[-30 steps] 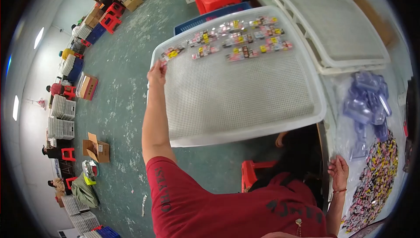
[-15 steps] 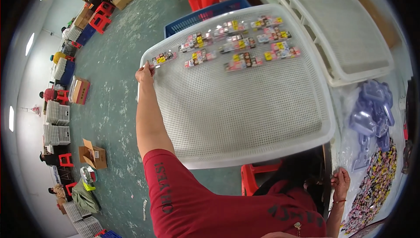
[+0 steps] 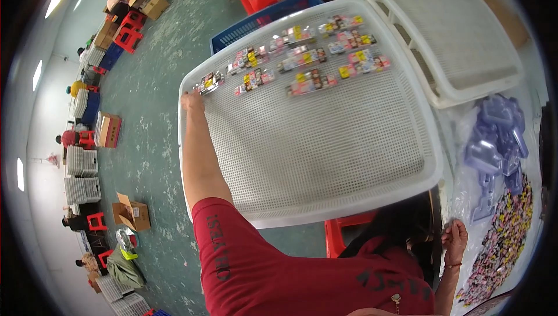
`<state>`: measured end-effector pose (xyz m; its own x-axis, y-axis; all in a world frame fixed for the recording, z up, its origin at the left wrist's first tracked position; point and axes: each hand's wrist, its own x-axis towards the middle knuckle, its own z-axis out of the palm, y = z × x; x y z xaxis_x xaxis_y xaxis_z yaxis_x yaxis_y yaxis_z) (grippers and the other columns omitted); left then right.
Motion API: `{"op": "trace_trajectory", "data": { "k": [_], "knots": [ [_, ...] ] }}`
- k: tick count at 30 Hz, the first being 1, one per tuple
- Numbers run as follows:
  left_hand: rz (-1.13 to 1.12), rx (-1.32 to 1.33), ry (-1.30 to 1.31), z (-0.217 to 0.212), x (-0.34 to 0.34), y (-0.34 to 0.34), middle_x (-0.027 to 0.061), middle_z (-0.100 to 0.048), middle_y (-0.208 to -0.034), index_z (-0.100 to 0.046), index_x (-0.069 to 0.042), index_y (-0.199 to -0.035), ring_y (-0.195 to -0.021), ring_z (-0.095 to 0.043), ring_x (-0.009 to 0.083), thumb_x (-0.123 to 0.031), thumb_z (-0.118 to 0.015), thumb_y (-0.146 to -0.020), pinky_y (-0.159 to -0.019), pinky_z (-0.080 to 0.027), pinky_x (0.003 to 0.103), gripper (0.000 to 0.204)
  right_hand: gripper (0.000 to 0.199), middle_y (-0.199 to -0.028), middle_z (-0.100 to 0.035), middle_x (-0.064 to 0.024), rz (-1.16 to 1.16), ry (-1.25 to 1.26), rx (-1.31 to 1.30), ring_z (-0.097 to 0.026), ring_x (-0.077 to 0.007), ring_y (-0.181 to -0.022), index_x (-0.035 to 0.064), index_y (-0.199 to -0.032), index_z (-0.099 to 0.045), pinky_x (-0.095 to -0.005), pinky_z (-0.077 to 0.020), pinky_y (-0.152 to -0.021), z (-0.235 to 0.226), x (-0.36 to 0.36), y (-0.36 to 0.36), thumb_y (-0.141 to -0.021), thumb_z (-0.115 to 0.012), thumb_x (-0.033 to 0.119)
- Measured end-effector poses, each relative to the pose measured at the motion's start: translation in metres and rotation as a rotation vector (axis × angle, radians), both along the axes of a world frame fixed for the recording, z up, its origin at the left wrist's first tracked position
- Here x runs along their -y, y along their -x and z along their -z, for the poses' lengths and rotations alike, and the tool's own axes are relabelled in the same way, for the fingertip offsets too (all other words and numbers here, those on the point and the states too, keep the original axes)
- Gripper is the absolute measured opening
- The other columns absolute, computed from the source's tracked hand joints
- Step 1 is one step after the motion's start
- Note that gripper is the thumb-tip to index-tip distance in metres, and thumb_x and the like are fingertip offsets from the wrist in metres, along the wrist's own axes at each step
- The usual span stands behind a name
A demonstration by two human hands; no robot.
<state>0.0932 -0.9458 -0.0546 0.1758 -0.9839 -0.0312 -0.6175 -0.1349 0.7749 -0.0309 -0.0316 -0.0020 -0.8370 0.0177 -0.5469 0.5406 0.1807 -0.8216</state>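
Nearest the camera, a red sleeve [image 3: 232, 252] fills the lower frame. The right hand [image 3: 455, 239] hangs low at the right, fingers loosely curled beside a bench [image 3: 459, 136] edge; whether its grip holds anything cannot be told. Beyond, the left hand [image 3: 192, 101] closes on the far left corner of a large white perforated tray [image 3: 325, 142], lifted and tilted. Small colourful packets [image 3: 302, 60] lie in rows along its far edge. Farther right, stacked white trays [image 3: 459, 37] are partly cut off. Clear plastic shells [image 3: 494, 142] sit blurred.
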Motion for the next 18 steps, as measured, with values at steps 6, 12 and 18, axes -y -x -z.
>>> {"op": "trace_trajectory", "data": {
  "k": [6, 12, 18],
  "knots": [
    [-0.098, 0.229, 0.233, 0.017, -0.036, 0.005, 0.0187, -0.061, -0.121, -0.052, -0.006, -0.132, -0.107, -0.061, 0.036, -0.034, -0.072, -0.081, -0.089, -0.049, 0.043, 0.062, 0.015, -0.072, -0.058, 0.0004, 0.044, 0.042, -0.037, -0.055, -0.0079, -0.054, 0.0087, -0.105, -0.059, -0.0208, -0.0428, -0.046, -0.011, 0.008, -0.015, -0.098, -0.055, 0.021],
    [0.226, 0.794, 1.161, 0.022, -0.05, -0.007, 0.0212, -0.05, -0.133, -0.046, 0.001, -0.134, -0.121, -0.048, 0.037, -0.037, -0.049, -0.097, -0.101, -0.037, 0.05, 0.053, 0.014, -0.073, -0.057, -0.0035, 0.033, 0.202, -0.05, -0.054, -0.012, -0.059, 0.0036, -0.103, -0.059, -0.0244, -0.0438, -0.051, -0.011, 0.02, -0.01, -0.097, -0.055, 0.016],
    [0.869, -0.179, 0.937, -0.101, -0.317, 0.187, 0.0195, -0.055, -0.127, -0.05, 0.003, -0.13, -0.113, -0.056, 0.0292, -0.018, -0.054, -0.096, -0.096, -0.045, 0.041, 0.04, 0.019, -0.084, -0.064, -0.0029, 0.113, 0.387, -0.169, -0.061, -0.0081, -0.069, 0.0039, -0.111, -0.058, -0.0209, -0.0511, -0.063, -0.033, 0.021, -0.048, -0.097, -0.058, 0.016]
  ]
}}
